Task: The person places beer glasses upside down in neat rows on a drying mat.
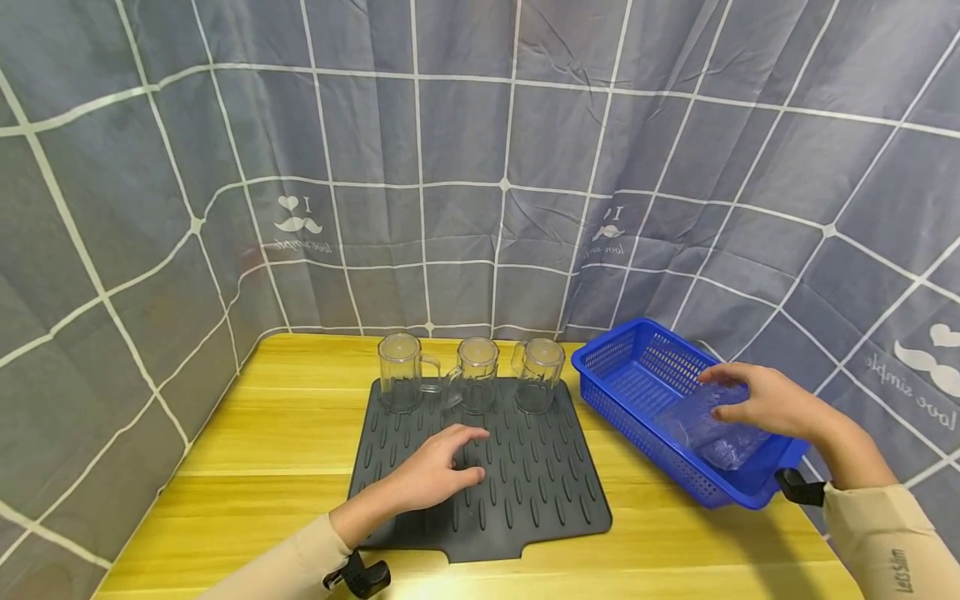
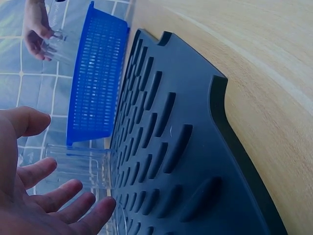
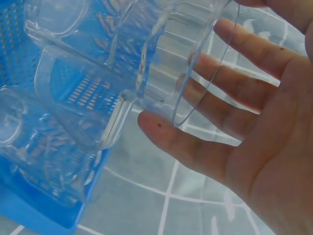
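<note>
Fingers and thumb of the right hand [image 3: 259, 142], seen from the right wrist, are spread round the rim of a clear, faceted glass mug [image 3: 142, 58] and hold it, its mouth facing the palm and its handle hanging free. Such glass is probably stiff, rather weighty, slick if wet and easily chipped; the handle or the body just below the rim should give a surer hold. Another clear glass mug [image 3: 44, 152] lies in the blue perforated plastic basket [image 3: 29, 215]. From the head view, the right forearm reaches across the basket's near end, wrist bent downward; the left hand [image 1: 431, 471] hovers above a dark grey, ridged drying mat [image 1: 480, 533], thumb apart from loosely curved fingers, holding nothing. Three clear glass mugs [image 1: 477, 375] stand along its back edge, apparently upside down. From the left wrist, the left fingers are well spread, and the held mug shows above the basket's rim.
</note>
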Motion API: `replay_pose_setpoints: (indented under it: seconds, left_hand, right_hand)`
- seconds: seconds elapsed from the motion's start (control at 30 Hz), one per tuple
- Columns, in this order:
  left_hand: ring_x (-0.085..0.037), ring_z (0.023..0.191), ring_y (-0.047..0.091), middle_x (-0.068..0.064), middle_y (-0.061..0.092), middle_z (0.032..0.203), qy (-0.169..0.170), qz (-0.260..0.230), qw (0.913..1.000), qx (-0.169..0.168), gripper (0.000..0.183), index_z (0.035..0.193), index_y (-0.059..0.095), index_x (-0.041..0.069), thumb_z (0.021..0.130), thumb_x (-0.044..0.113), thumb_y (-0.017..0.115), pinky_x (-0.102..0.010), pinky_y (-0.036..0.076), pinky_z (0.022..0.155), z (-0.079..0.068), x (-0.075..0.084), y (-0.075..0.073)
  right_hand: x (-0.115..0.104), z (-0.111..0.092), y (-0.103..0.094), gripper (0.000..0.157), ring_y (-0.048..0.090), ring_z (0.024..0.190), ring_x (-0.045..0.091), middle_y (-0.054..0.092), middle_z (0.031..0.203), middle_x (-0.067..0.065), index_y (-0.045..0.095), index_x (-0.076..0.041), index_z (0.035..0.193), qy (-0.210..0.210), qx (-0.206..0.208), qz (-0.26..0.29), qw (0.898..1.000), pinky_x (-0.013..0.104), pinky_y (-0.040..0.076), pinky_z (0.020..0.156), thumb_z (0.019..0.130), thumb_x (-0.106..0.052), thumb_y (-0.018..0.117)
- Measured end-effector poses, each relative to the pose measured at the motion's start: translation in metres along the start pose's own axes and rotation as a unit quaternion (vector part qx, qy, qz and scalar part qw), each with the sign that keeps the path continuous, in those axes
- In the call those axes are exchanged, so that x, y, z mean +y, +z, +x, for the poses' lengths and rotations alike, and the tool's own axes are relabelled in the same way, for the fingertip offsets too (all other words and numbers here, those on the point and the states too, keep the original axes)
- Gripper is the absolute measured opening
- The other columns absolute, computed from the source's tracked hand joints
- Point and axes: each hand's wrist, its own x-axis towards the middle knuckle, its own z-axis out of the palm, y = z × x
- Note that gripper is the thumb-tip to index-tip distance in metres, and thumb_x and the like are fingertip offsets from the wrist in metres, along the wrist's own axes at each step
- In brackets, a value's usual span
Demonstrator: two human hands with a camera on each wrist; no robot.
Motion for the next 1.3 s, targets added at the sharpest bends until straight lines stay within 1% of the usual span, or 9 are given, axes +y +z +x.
replay_pose_setpoints:
  seconds: [0.13, 0.37, 0.43, 0.57, 0.67, 0.87, 1.0, 1.1, 1.3]
  left_hand:
    - [-0.032, 0.127, 0.056, -0.002, 0.051, 0.144, -0.002, 0.000, 1.0000, -0.001, 0.052, 0.145, 0.051, 0.023, 0.097, 0.038, 0.065, -0.048, 0.052, 0.094, 0.000, 0.001, 0.000]
    - [-0.032, 0.125, 0.057, -0.003, 0.052, 0.143, -0.002, -0.004, 1.0000, -0.002, 0.052, 0.145, 0.051, 0.022, 0.097, 0.038, 0.065, -0.048, 0.053, 0.093, 0.000, 0.001, 0.000]
    - [-0.032, 0.125, 0.057, -0.003, 0.052, 0.143, -0.002, -0.002, 1.0000, -0.001, 0.052, 0.145, 0.051, 0.022, 0.097, 0.038, 0.065, -0.048, 0.053, 0.093, -0.001, 0.001, 0.000]
    - [-0.032, 0.125, 0.057, -0.003, 0.052, 0.143, -0.002, 0.000, 1.0000, 0.000, 0.052, 0.144, 0.052, 0.022, 0.097, 0.038, 0.065, -0.048, 0.053, 0.093, -0.002, 0.001, -0.001]
    - [-0.032, 0.127, 0.056, -0.002, 0.052, 0.144, -0.003, -0.001, 1.0000, 0.000, 0.052, 0.145, 0.051, 0.022, 0.097, 0.038, 0.065, -0.049, 0.053, 0.093, -0.002, 0.001, -0.001]
    - [-0.033, 0.132, 0.052, -0.001, 0.050, 0.145, -0.008, -0.007, 0.9999, -0.004, 0.052, 0.146, 0.050, 0.025, 0.098, 0.038, 0.064, -0.048, 0.053, 0.094, -0.002, 0.001, 0.000]
    - [-0.033, 0.133, 0.052, -0.001, 0.051, 0.145, -0.008, -0.005, 1.0000, -0.003, 0.052, 0.146, 0.050, 0.025, 0.098, 0.038, 0.065, -0.048, 0.052, 0.095, -0.003, 0.002, 0.001]
    - [-0.033, 0.133, 0.052, -0.001, 0.051, 0.145, -0.007, -0.003, 1.0000, -0.002, 0.052, 0.146, 0.050, 0.024, 0.098, 0.037, 0.065, -0.049, 0.052, 0.096, -0.003, 0.002, 0.001]
    - [-0.033, 0.133, 0.052, -0.001, 0.051, 0.145, -0.007, -0.003, 1.0000, -0.001, 0.053, 0.146, 0.050, 0.024, 0.097, 0.037, 0.066, -0.047, 0.053, 0.094, -0.003, 0.002, 0.000]
  right_hand:
    - [-0.005, 0.000, -0.006, 0.047, 0.060, 0.115, 0.035, 0.069, 0.121, 0.009, 0.067, -0.014, 0.127, -0.002, 0.015, -0.002, 1.000, 0.046, 0.050, 0.089, 0.083, -0.025, 0.082]
    - [-0.010, 0.002, -0.015, 0.045, 0.061, 0.114, 0.032, 0.069, 0.122, 0.010, 0.067, -0.015, 0.126, -0.022, 0.041, -0.010, 0.999, 0.033, 0.049, 0.087, 0.084, -0.022, 0.082]
    - [-0.012, 0.002, -0.017, 0.044, 0.061, 0.113, 0.024, 0.070, 0.122, 0.009, 0.068, -0.016, 0.125, -0.025, 0.049, -0.009, 0.998, 0.029, 0.049, 0.086, 0.084, -0.022, 0.082]
    - [-0.016, 0.001, -0.021, 0.045, 0.055, 0.110, -0.001, 0.070, 0.122, 0.005, 0.067, -0.020, 0.126, -0.030, 0.064, -0.002, 0.997, 0.019, 0.046, 0.085, 0.085, -0.023, 0.082]
    - [-0.019, 0.002, -0.022, 0.045, 0.051, 0.108, -0.010, 0.069, 0.123, 0.004, 0.065, -0.022, 0.128, -0.039, 0.068, 0.009, 0.997, 0.015, 0.044, 0.083, 0.086, -0.024, 0.081]
    - [-0.029, 0.004, -0.020, 0.047, 0.052, 0.111, -0.010, 0.066, 0.128, 0.007, 0.061, -0.023, 0.134, -0.060, 0.055, 0.052, 0.995, 0.014, 0.047, 0.083, 0.090, -0.021, 0.078]
    - [-0.035, 0.006, -0.016, 0.047, 0.054, 0.114, -0.005, 0.064, 0.131, 0.007, 0.060, -0.024, 0.136, -0.067, 0.041, 0.086, 0.993, 0.016, 0.048, 0.086, 0.091, -0.019, 0.076]
    - [-0.038, 0.007, -0.013, 0.047, 0.054, 0.116, -0.005, 0.063, 0.132, 0.005, 0.059, -0.025, 0.136, -0.068, 0.032, 0.105, 0.992, 0.017, 0.048, 0.087, 0.093, -0.019, 0.074]
    - [-0.044, 0.012, -0.002, 0.045, 0.054, 0.117, -0.006, 0.063, 0.134, 0.007, 0.058, -0.025, 0.137, -0.077, 0.021, 0.145, 0.986, 0.020, 0.051, 0.086, 0.094, -0.018, 0.072]
